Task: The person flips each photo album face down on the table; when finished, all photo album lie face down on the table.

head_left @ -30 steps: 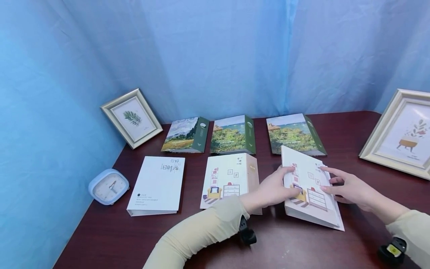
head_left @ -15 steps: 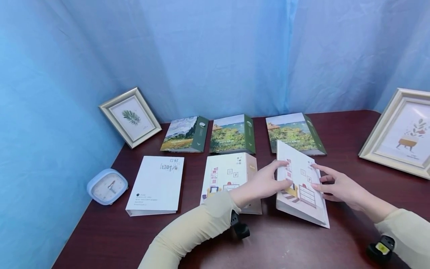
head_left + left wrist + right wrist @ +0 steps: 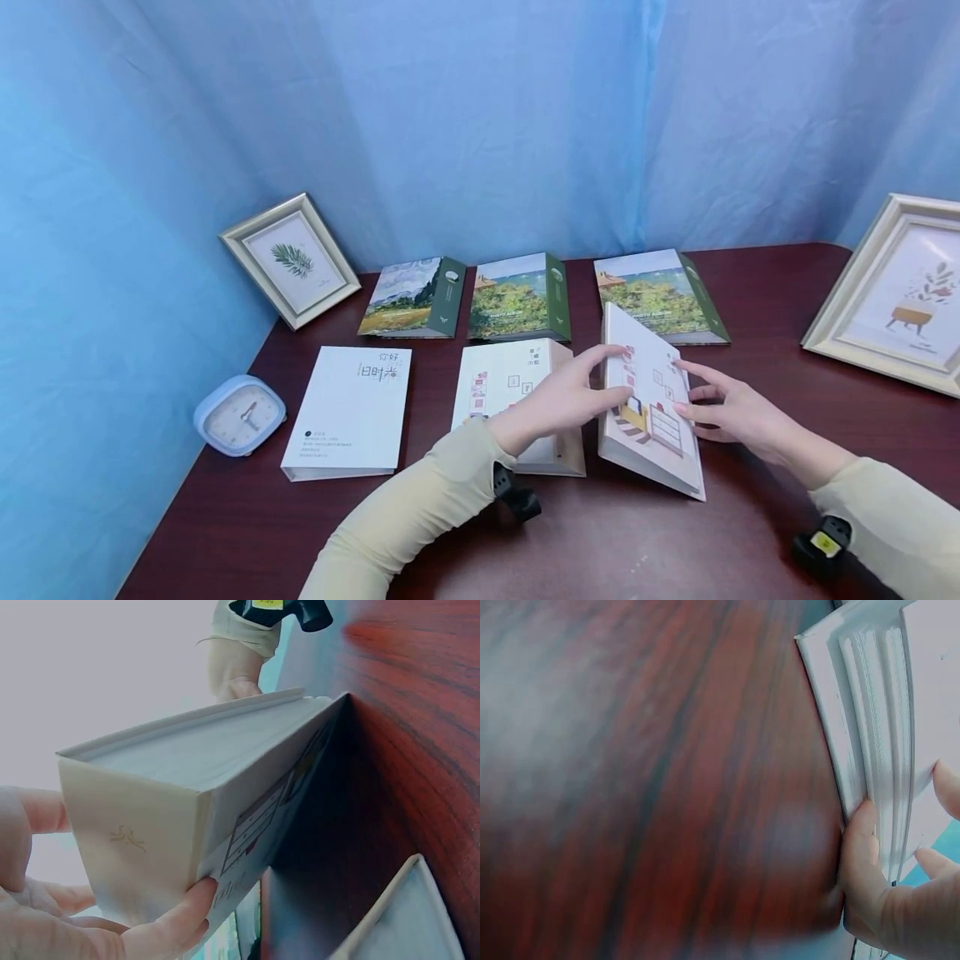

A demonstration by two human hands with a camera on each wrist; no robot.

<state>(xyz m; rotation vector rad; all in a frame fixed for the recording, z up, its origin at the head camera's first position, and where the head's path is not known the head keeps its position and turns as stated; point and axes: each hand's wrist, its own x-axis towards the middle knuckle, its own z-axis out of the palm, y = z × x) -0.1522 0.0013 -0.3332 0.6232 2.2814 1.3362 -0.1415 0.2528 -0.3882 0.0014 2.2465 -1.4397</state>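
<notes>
A thick white photo album [image 3: 651, 408] with a drawn yellow armchair and a dresser on its cover is held tilted, its right side lower. My left hand [image 3: 566, 392] grips it along the spine, whose plain cream face [image 3: 131, 840] shows in the left wrist view. Round the opposite side, my right hand [image 3: 738, 412] holds the covers, fingers on both faces; the page edges [image 3: 885, 712] show in the right wrist view. A matching album [image 3: 480, 392] lies to the left, partly behind my left forearm. Past that lies a white album with dark lettering [image 3: 348, 417].
Three albums with painted landscape covers lie along the back: one mountain album [image 3: 408, 296] and two seaside ones, the middle album [image 3: 513, 296] and the right album [image 3: 652, 287]. A blue clock [image 3: 240, 415] and a leaf picture frame [image 3: 292, 260] stand left; another frame [image 3: 892, 292] stands right.
Both hands have carried the held album left, closer to the matching album, and it has tilted more steeply. The other things on the table stay where they were.
</notes>
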